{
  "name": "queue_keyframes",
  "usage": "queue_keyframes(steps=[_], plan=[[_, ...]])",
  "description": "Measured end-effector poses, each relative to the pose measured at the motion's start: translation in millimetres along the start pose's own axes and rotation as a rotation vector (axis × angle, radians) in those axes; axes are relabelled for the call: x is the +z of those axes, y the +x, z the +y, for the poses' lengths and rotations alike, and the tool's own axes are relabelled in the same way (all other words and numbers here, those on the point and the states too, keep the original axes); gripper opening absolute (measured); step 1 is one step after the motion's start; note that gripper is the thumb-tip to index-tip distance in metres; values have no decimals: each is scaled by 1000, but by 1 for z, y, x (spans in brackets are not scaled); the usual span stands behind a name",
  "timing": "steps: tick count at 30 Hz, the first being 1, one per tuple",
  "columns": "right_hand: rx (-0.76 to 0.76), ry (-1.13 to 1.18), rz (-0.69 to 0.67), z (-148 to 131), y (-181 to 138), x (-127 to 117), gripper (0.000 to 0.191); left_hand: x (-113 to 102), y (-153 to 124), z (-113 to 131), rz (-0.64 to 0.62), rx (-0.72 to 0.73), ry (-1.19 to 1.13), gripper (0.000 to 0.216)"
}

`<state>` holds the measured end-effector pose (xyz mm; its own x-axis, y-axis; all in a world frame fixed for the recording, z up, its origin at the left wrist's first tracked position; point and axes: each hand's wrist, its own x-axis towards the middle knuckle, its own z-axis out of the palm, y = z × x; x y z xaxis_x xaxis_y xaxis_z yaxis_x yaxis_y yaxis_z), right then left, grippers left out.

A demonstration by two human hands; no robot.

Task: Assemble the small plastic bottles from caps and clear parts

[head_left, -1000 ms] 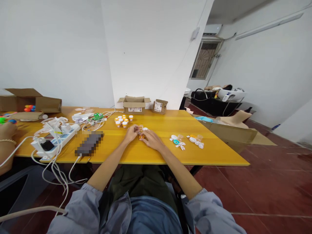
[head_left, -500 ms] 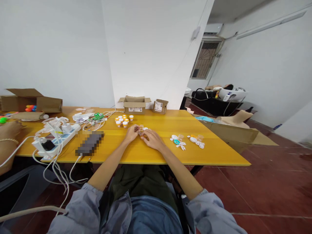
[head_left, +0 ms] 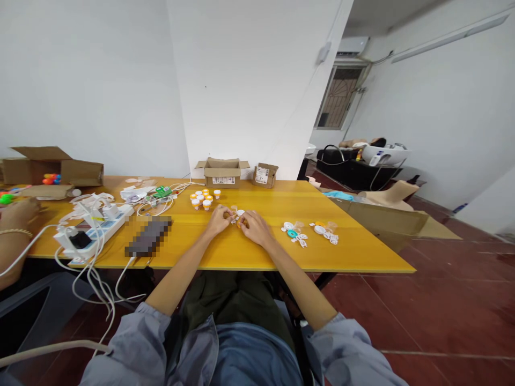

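Note:
Both my hands rest close together on the yellow table (head_left: 261, 254). My left hand (head_left: 218, 220) has its fingers curled round a small clear bottle (head_left: 233, 213). My right hand (head_left: 255, 227) pinches a small orange piece (head_left: 240, 222) right beside it, with a white cap (head_left: 240, 213) lying just beyond the fingertips. A cluster of several small orange bottles with white caps (head_left: 202, 199) stands a little past my left hand. To the right of my right hand lie loose white caps, a teal ring and small clear bottles (head_left: 294, 233).
Two open cardboard boxes (head_left: 222, 172) stand at the table's far edge. A white power strip with tangled cables (head_left: 90, 228) and a dark flat device (head_left: 147, 236) lie at the left. Another person's arm (head_left: 14, 225) rests at the far left. Cardboard sheets (head_left: 386, 217) lean at the right.
My right hand has shifted slightly forward and up towards the left hand; the small bottle between them has turned a little. Nothing else on the table has moved.

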<state>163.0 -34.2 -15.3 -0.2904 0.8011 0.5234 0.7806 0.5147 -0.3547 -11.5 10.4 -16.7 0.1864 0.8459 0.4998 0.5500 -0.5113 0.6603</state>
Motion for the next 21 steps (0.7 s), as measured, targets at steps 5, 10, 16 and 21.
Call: queue_keyframes(steps=[5,10,16,21], plan=[[38,-21,12,3,1,2,9,1,-1,-3,-13,3,26,5],[68,2,4,5,2,2,10,1,0,-6,-25,13,24,6],[108,36,55,9,4,4,16,0,1,-5,-22,-31,-1,9],[105,63,59,10,4,5,16,0,2,-6,-4,-51,-44,8]])
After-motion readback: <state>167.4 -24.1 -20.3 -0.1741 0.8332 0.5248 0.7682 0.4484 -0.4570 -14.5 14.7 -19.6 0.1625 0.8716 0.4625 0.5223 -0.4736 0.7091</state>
